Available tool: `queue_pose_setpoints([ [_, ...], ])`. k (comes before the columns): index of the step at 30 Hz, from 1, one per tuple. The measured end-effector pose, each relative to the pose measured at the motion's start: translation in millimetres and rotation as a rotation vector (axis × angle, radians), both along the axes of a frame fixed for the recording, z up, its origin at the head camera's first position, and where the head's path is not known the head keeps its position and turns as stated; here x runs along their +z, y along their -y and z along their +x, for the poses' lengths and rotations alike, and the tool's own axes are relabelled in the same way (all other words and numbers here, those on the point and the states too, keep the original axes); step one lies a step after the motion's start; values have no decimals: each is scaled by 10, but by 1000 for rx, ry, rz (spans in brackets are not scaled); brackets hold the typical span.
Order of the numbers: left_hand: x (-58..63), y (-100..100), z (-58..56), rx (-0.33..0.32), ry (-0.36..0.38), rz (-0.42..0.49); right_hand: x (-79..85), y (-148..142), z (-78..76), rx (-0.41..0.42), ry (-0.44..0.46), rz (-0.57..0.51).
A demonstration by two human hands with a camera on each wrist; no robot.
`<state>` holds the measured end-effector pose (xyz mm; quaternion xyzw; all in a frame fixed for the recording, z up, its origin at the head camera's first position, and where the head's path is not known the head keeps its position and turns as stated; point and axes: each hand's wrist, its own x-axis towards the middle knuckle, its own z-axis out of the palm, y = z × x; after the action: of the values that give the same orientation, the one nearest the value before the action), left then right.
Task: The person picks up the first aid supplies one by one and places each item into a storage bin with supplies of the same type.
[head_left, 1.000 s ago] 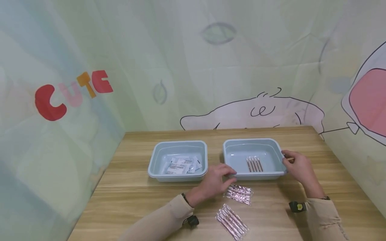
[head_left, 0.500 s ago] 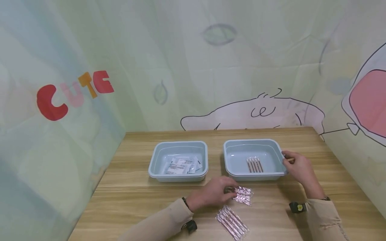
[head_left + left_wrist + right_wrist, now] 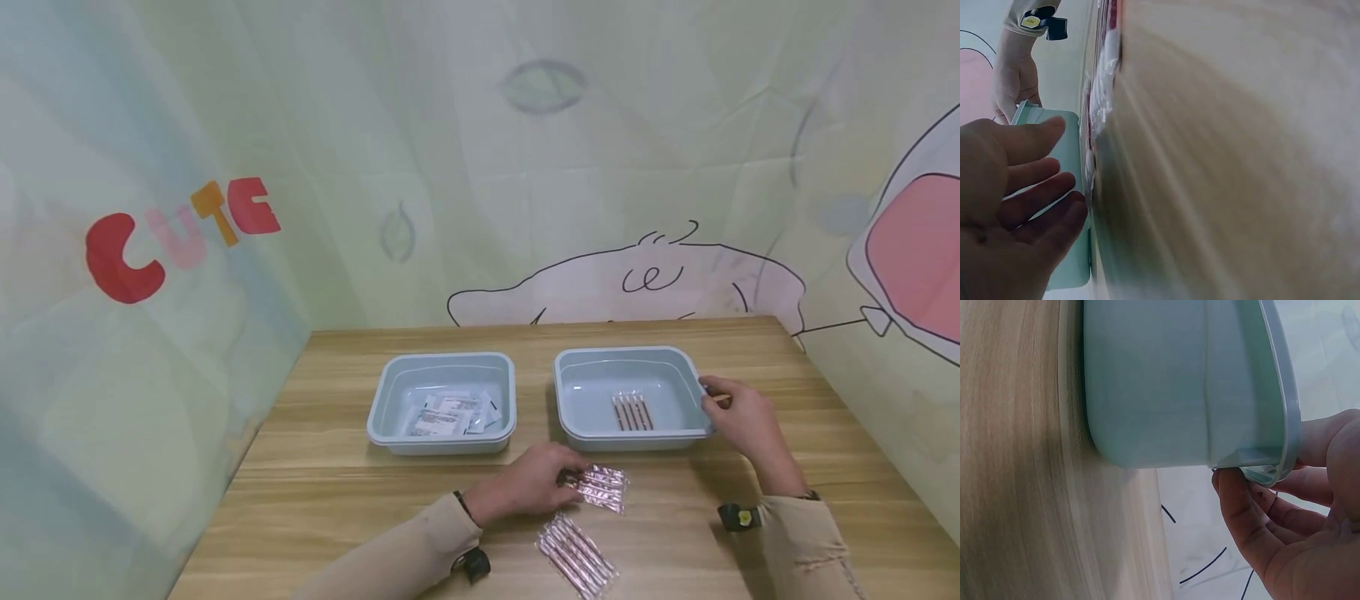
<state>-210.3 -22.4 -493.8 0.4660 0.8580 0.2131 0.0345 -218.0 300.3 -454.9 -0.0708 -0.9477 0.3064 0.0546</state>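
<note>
In the head view my left hand [image 3: 536, 482] reaches over the left end of a clear-wrapped pack of cotton swabs [image 3: 604, 487] with red-brown shafts. Its thumb and fingers stand spread around that end, and the left wrist view has them fairly straight. My right hand [image 3: 746, 421] grips the right rim of a light blue plastic tray [image 3: 1147, 387], fingers over and under the edge. Inside that tray lies another pack of swabs [image 3: 632, 411]. A third pack of swabs [image 3: 577, 554] rests on the table, nearer to me.
A second light blue tray [image 3: 442, 447] stands to the left, holding several flat white printed sachets [image 3: 450, 414]. Both trays sit on a wood-grain table [image 3: 315, 500]. A printed curtain [image 3: 420, 167] rises behind and beside it.
My left hand has left the right tray's near left corner and come down toward me onto the upper swab pack. The right hand keeps its grip on the tray.
</note>
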Motion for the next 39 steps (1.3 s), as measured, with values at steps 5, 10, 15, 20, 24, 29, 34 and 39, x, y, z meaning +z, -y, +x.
queue_pose_setpoints([
  [5, -18, 4, -16, -27, -31, -70, 5, 9, 2, 4, 1, -8],
  [10, -28, 5, -23, -45, -88, -122, 5, 14, -2, 8, -3, -5],
  [15, -19, 9, -36, -105, -141, -94, 3, 9, -1, 10, -9, -3],
  [20, -22, 25, -33, -132, -166, -63, -10, 1, 7, 13, -12, -9],
  [24, -14, 32, -20, -130, -166, -22, -17, 3, 15, 15, -14, -8],
  [29, 24, 27, -9, -106, -150, 32, -17, 3, 17, 18, -24, -8],
  [34, 60, 19, -6, -76, -139, 55, -18, 4, 16, 19, -30, -5],
  [39, 112, 19, -4, -73, -112, 82, -21, 4, 14, 16, -34, 1],
])
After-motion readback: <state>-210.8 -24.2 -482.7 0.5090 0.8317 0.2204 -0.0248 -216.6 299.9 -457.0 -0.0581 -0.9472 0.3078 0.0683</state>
